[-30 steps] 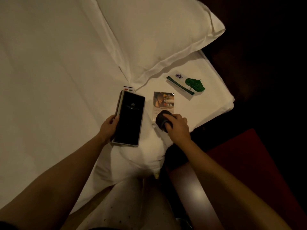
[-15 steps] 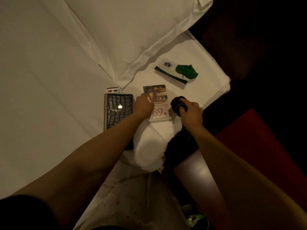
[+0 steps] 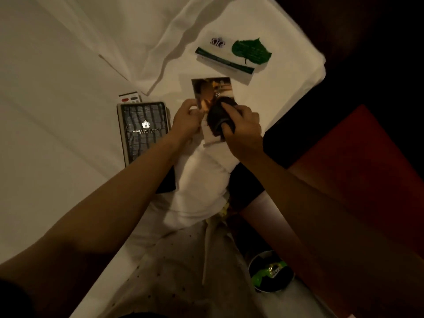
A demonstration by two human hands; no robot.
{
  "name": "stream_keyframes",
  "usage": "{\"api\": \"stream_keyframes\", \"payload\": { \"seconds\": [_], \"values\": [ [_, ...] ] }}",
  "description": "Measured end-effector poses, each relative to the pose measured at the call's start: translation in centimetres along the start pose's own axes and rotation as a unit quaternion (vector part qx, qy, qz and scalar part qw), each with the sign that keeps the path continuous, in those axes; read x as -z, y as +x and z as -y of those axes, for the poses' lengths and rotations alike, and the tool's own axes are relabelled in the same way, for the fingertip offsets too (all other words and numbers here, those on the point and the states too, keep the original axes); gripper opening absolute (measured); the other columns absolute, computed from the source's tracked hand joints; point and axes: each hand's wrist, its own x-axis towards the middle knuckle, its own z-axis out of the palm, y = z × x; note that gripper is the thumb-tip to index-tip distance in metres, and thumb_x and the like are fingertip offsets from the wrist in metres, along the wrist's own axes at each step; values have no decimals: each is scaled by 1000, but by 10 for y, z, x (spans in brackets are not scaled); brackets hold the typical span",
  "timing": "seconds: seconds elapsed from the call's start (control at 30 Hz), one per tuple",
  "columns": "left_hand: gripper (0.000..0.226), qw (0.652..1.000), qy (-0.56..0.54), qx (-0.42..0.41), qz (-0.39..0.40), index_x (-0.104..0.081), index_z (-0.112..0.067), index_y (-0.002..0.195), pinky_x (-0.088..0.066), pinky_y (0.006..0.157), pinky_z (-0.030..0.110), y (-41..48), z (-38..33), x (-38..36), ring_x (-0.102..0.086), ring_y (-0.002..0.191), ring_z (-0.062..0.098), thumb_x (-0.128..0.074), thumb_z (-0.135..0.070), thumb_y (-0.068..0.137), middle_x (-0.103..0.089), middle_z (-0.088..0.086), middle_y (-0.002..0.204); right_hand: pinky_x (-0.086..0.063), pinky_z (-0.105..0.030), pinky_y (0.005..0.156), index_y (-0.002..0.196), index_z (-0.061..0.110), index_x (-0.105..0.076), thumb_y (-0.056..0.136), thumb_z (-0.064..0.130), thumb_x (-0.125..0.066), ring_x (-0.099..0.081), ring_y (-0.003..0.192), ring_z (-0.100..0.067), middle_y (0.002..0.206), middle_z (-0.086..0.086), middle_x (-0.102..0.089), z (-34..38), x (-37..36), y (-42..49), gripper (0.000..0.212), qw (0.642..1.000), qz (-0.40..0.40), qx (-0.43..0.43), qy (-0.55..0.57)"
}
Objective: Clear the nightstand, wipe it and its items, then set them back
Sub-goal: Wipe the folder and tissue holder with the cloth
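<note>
Left hand (image 3: 187, 119) pinching photo card (image 3: 212, 92) over white bed (image 3: 57, 134), right hand (image 3: 242, 125) pressing dark cloth (image 3: 216, 121) on it

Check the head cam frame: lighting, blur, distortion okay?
Head view: dim warm light; bedding readable, area beyond the bed edge nearly black. Head view: soft blur on the photo card, left hand and right hand with the dark cloth; folder logo legible. Head view: wide-angle stretch on forearms.

The card (image 3: 212, 90) — print blurred — is half under the cloth (image 3: 216, 122), the remote (image 3: 129, 98) mostly under the folder (image 3: 144, 131).
</note>
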Motion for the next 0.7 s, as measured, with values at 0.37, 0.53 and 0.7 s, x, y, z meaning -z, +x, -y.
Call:
{"api": "stream_keyframes", "payload": {
  "seconds": [0.37,0.53,0.7],
  "values": [
    [26,996,6,-36,84,-47,-24,82,-46,50,23,-20,15,19,-62,54,7,-43,0,91,-58,2,68,-34,-45,100,145,32,-28,95,25,-41,-36,124,-33,145,-10,-33,11,-7,32,52,997,-27,-74,-23],
    [38,994,56,-46,84,-45,-25,121,-52,65,29,-24,18,11,-59,78,14,-47,-2,91,-59,1,90,-36,-38,103,144,28,-32,98,26,-34,-38,124,-29,145,-10,-34,52,-29,10,46,999,-54,-8,-3],
    [25,994,33,-35,97,-51,-25,95,-46,53,21,-31,17,25,-57,57,4,-46,-1,93,-58,-10,64,-38,-43,102,143,34,-35,94,19,-42,-36,124,-29,144,-8,-34,33,-18,18,52,998,-45,38,26]
  ]
}}
